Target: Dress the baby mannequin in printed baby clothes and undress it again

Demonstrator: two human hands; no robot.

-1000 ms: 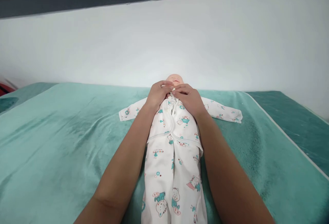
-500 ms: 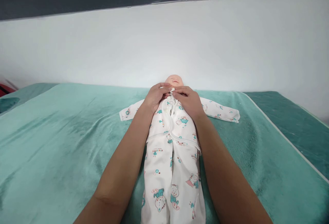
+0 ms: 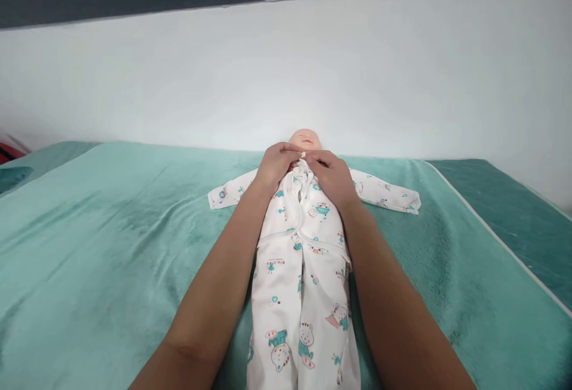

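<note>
A baby doll (image 3: 304,138) lies on its back on a teal blanket (image 3: 111,241), dressed in a white romper (image 3: 301,271) printed with small animals. Its sleeves spread out to both sides. My left hand (image 3: 273,165) and my right hand (image 3: 328,174) meet at the romper's neckline, just under the doll's chin. Both have their fingers pinched on the collar edge, where a small white fastener shows between the fingertips. My forearms run along both sides of the doll's body.
The blanket covers a wide flat surface against a white wall (image 3: 286,68). A darker teal strip with a white border (image 3: 500,241) runs along the right side. Something red (image 3: 6,152) shows at the far left edge.
My hands have stayed at the collar with only small finger shifts. The view has tilted slightly.
</note>
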